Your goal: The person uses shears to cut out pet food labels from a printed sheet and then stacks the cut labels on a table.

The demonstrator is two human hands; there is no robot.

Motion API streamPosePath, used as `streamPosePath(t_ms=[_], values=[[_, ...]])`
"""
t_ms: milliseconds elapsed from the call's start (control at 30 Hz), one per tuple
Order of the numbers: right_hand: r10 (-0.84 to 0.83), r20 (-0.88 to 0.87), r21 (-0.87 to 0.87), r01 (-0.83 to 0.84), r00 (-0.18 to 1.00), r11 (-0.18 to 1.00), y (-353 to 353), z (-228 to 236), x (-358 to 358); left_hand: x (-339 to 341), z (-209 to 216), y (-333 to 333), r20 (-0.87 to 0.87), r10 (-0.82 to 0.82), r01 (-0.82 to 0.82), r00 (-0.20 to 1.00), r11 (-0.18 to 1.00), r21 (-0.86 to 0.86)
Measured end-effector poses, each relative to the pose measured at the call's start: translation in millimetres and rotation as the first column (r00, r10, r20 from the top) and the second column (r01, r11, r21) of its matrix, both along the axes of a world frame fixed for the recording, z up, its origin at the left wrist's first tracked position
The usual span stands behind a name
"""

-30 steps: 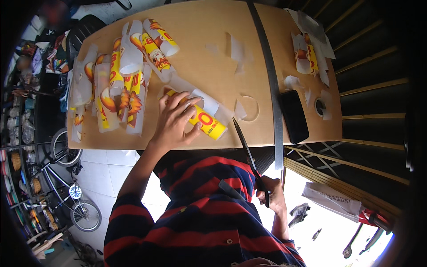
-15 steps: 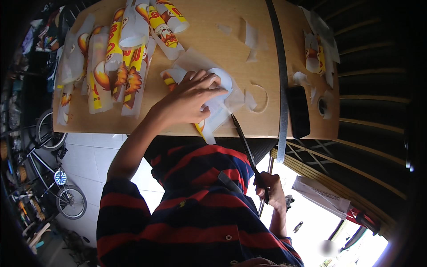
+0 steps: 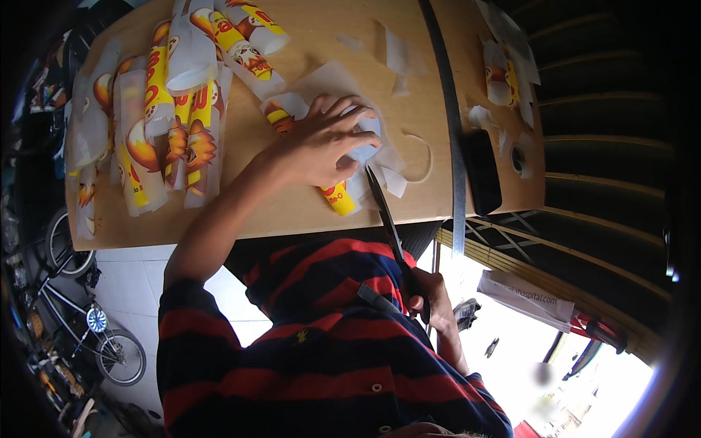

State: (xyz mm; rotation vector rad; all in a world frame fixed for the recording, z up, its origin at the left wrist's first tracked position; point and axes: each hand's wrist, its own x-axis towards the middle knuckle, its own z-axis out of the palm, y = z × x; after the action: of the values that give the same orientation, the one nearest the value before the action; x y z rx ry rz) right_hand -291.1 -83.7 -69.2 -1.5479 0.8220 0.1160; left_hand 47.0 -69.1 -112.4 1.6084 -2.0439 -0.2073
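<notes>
My left hand [image 3: 328, 142] is closed over a pale bluish round piece [image 3: 369, 131], its fingers curled across the piece's edge. Under and around that hand lies printed translucent plastic sheet, with a yellow part [image 3: 337, 198] poking out below the palm. The sheet's far side is partly hidden by the fingers. My right hand [image 3: 429, 298] grips a pair of long dark scissors [image 3: 387, 217] by the handles, just off the table's near edge. The blades point up and away, their tips beside the sheet near my left fingers. A small white scrap [image 3: 395, 183] lies right of the tips.
Several printed plastic sleeves [image 3: 157, 87] are heaped on the table [image 3: 307, 44] at the left. A thin curved strip [image 3: 429, 157] and loose scraps [image 3: 398, 55] lie about. Right of a dark metal strip [image 3: 447, 87] are a black phone [image 3: 483, 171] and another printed sleeve [image 3: 500, 77].
The view has shifted, so the table appears further left. My left hand has drawn the round piece and sheet together, and the yellow part shows more. The scissors stay in my right hand.
</notes>
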Motion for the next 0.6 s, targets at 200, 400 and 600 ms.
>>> streamPosePath(t_ms=[200,400,600], values=[[-0.011,0.049,-0.068,0.014,0.999,0.998,5.2,-11.4,14.4,-2.4,-6.7,9.5,-0.06,0.03,-0.03,0.998,1.0,0.0],[0.003,0.009,-0.062,-0.002,1.0,0.998,8.8,0.3,19.5,-2.6,-2.9,16.1,-0.081,0.063,-0.059,0.995,0.997,0.053],[0.007,-0.079,-0.036,-0.01,0.997,0.999,9.6,12.7,-14.0,-4.3,-10.4,15.7,-0.127,0.097,-0.101,0.987,0.995,-0.026]])
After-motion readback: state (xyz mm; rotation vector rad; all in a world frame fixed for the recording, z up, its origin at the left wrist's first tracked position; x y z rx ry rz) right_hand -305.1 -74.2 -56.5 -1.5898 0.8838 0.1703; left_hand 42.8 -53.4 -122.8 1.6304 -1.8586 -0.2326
